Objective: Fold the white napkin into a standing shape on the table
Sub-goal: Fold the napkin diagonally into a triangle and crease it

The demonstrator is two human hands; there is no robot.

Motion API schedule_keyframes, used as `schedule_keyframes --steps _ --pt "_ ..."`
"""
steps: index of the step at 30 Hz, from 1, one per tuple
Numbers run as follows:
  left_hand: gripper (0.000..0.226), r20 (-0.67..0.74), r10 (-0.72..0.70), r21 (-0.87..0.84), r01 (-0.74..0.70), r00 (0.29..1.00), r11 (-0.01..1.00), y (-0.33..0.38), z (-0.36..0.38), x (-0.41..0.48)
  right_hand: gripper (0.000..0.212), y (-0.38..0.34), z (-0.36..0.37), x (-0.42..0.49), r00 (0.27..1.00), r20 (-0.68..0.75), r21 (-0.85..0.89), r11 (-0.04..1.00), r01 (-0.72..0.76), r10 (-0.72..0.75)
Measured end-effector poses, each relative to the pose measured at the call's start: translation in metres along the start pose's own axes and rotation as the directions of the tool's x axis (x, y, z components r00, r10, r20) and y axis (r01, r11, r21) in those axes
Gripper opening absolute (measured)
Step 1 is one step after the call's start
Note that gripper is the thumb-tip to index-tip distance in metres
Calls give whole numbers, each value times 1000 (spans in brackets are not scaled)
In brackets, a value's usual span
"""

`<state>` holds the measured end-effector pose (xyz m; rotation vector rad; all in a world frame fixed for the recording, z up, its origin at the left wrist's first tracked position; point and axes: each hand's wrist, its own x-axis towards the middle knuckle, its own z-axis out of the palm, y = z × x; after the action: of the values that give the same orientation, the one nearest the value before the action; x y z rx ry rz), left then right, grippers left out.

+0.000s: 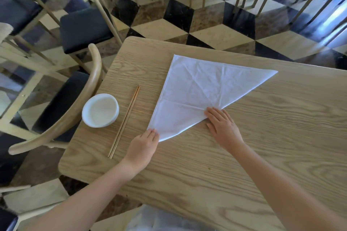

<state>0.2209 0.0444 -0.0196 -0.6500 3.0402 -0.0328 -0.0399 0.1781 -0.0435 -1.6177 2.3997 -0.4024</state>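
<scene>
The white napkin (197, 90) lies flat on the wooden table (244, 155), folded into a triangle with creases across it. My left hand (143, 145) rests palm down at the napkin's near left corner, fingertips touching the cloth. My right hand (222, 126) presses flat on the folded long edge near its middle, fingers together and pointing toward the far left. Neither hand grips the cloth.
A white bowl (100, 110) stands near the table's left edge, with a pair of wooden chopsticks (124, 121) lying between it and the napkin. A wooden chair (78, 103) with a dark seat is pushed against the left side. More chairs stand on the checkered floor beyond.
</scene>
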Motion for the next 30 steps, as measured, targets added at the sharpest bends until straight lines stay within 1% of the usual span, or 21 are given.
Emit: schedule_keyframes --steps 2,3,4,5,6,9,10,12,15,16,18,19,21,23,25,27,30 --pt "28 106 -121 -61 128 987 990 -4 -17 -1 41 -3 -1 1 998 -59 6 1000 -10 11" --pt "21 135 -191 -105 206 972 973 -6 -26 0 35 -6 -2 2 996 -88 10 1000 -20 21" --pt "15 122 -251 -173 269 960 947 -9 -34 2 31 -9 -3 4 993 -116 16 999 -33 34" --pt "17 77 -326 -252 335 942 908 -14 -42 5 29 -12 -4 6 990 -131 21 998 -57 59" --pt "20 64 -374 -315 374 925 872 -19 -51 10 26 -14 -6 8 985 -140 26 995 -93 96" --pt "15 70 -511 -524 467 857 712 -36 -85 31 16 -17 -7 12 955 -164 72 968 -240 248" --pt "14 66 -539 -589 469 840 658 -43 -93 40 14 -17 -6 13 940 -170 103 954 -281 295" --pt "12 103 -563 -711 456 820 536 -56 -102 60 9 -16 -6 15 912 -173 175 922 -344 373" --pt "18 183 -575 -862 412 797 296 -72 -103 92 6 -15 -8 18 862 -139 297 851 -433 487" --pt "18 201 -585 -884 402 786 237 -76 -101 103 7 -15 -9 19 852 -126 321 834 -449 508" --pt "17 227 -596 -906 392 770 162 -82 -95 128 8 -14 -9 21 844 -98 340 815 -469 527" --pt "21 239 -607 -911 392 758 130 -85 -91 140 8 -14 -9 21 842 -89 347 809 -475 533" --pt "30 259 -637 -914 397 726 82 -89 -85 166 9 -14 -11 23 831 -75 362 792 -493 551" --pt "35 275 -658 -908 415 701 62 -92 -78 189 10 -16 -14 26 814 -53 364 770 -523 578" --pt "35 300 -672 -895 443 677 47 -95 -69 213 12 -18 -17 30 791 -12 342 746 -571 611" --pt "30 315 -669 -886 462 673 48 -97 -58 236 13 -20 -20 35 762 29 292 723 -625 647" --pt "25 344 -645 -854 513 682 86 -95 -47 264 14 -21 -22 41 719 61 230 691 -685 692"
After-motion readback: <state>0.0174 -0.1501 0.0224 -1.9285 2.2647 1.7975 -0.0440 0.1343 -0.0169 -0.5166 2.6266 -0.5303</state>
